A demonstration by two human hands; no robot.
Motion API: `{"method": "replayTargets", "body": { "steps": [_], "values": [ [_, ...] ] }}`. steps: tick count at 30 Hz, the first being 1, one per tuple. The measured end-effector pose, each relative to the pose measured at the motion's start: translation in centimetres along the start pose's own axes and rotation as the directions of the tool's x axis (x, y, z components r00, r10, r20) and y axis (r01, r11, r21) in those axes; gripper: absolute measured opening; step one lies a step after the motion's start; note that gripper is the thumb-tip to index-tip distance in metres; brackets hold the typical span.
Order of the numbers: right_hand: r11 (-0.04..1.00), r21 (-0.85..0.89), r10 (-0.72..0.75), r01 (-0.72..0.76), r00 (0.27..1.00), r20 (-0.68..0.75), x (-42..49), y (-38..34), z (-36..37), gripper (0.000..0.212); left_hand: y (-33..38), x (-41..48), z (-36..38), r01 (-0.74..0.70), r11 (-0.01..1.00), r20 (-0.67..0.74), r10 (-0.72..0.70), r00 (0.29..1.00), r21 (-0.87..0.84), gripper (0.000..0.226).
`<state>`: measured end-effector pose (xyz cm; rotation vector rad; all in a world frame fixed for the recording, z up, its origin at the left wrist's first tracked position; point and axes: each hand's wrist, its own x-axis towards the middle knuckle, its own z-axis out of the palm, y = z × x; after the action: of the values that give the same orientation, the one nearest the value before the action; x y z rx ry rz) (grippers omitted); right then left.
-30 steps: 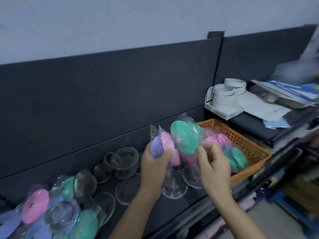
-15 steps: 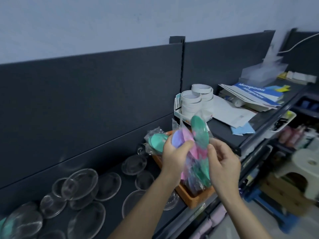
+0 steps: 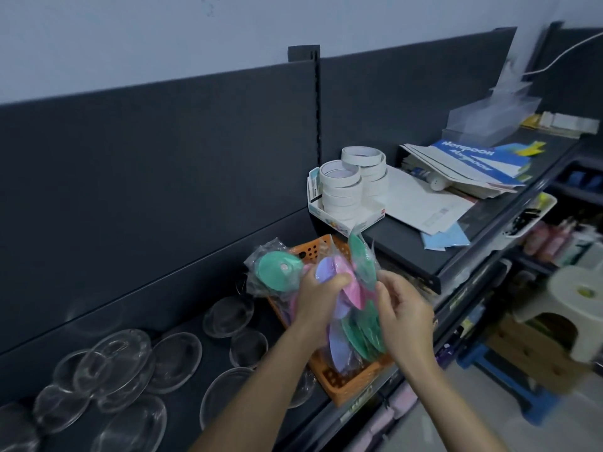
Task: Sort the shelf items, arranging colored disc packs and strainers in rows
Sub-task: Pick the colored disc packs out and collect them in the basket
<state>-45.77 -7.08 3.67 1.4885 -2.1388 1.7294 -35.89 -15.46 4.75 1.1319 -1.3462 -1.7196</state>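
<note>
My left hand (image 3: 318, 298) grips a plastic-wrapped pack of coloured discs (image 3: 341, 282), purple and pink, over the orange basket (image 3: 346, 383). Beside it my right hand (image 3: 403, 318) has curled fingers against the green discs (image 3: 362, 327) standing on edge in the basket. Another wrapped pack with a teal disc (image 3: 277, 270) leans at the basket's far left corner. Several clear round strainers (image 3: 176, 362) lie scattered on the dark shelf to the left.
White tape rolls (image 3: 342, 187) stand in a small tray on the raised shelf to the right, with papers (image 3: 421, 207), notebooks (image 3: 466, 161) and a clear box (image 3: 489, 119) behind. A dark back panel (image 3: 163, 158) borders the shelf. A white stool (image 3: 577, 305) stands on the floor.
The view swung to the right. Both hands brought the disc pack down from in front of me to the orange basket, and the pack turned more upright among the other discs.
</note>
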Motion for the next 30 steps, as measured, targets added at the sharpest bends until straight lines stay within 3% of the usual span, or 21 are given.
{"method": "replayTargets", "body": {
  "steps": [3, 6, 9, 12, 15, 17, 20, 25, 30],
  "values": [
    [0.992, -0.126, 0.012, 0.004, 0.992, 0.124, 0.2, 1.1, 0.3, 0.016, -0.4, 0.5, -0.4, -0.059, 0.969, 0.019, 0.056, 0.998, 0.241, 0.04],
    [0.981, -0.192, 0.024, 0.022, 0.972, 0.232, 0.1, 1.6, 0.5, 0.011, -0.4, 0.9, -0.7, -0.127, 0.854, -0.02, 0.158, 0.987, 0.504, 0.052],
    [0.974, -0.226, 0.099, -0.028, 0.946, 0.308, 0.0, 1.9, 0.8, 0.023, -0.1, 0.9, -1.3, -0.253, 0.69, -0.019, 0.36, 0.933, 0.678, 0.076],
    [0.978, -0.201, 0.128, -0.055, 0.919, 0.374, 0.3, 2.0, 1.0, 0.05, -0.1, 0.8, -2.3, -0.346, 0.464, 0.088, 0.492, 0.866, 0.815, 0.069],
    [0.977, -0.212, 0.062, 0.035, 0.9, 0.432, 0.7, 2.0, 1.4, 0.057, -0.8, 0.8, -3.4, -0.294, 0.218, 0.165, 0.469, 0.868, 0.931, 0.056],
    [0.953, -0.291, 0.08, 0.086, 0.854, 0.514, 0.8, 2.3, 1.7, 0.065, -1.5, 0.8, -4.0, -0.255, 0.131, 0.179, 0.425, 0.887, 0.958, 0.056],
    [0.909, -0.396, 0.153, 0.128, 0.782, 0.605, 0.6, 2.8, 2.2, 0.068, -2.4, 1.2, -4.6, -0.235, 0.089, 0.19, 0.35, 0.917, 0.968, 0.057],
    [0.865, -0.466, 0.191, 0.187, 0.736, 0.65, 0.7, 2.8, 2.7, 0.066, -3.2, 1.5, -5.1, -0.24, 0.086, 0.202, 0.313, 0.928, 0.967, 0.056],
    [0.911, -0.387, 0.126, 0.145, 0.795, 0.594, 1.3, 1.1, 2.2, 0.056, -2.2, 0.6, -5.8, -0.299, 0.224, 0.188, 0.411, 0.892, 0.928, 0.058]
  ]
}}
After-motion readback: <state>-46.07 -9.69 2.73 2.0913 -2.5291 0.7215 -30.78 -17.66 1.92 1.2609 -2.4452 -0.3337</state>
